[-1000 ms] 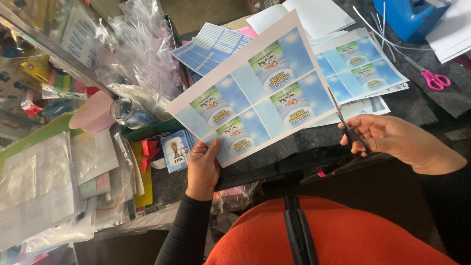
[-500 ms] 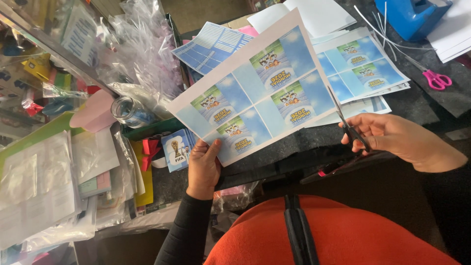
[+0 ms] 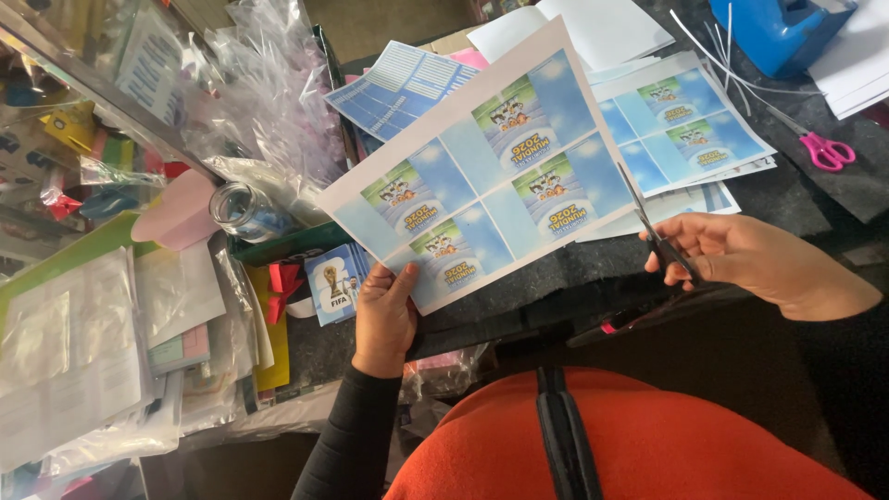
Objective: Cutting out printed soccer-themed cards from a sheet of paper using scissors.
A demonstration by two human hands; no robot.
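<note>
While left hand (image 3: 382, 319) pinches printed sheet (image 3: 482, 171), right hand (image 3: 750, 259) scissors (image 3: 648, 222) its edge.

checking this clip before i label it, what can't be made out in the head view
- Scissors: handles hidden inside the right hand; whether the blades have cut into the printed sheet is too small to tell.
- Left hand: only the thumb shows on the sheet; fingers are hidden behind it.
- Blue tape dispenser: cut off by the top edge.
- Glass jar: contents blurred by glare.
</note>
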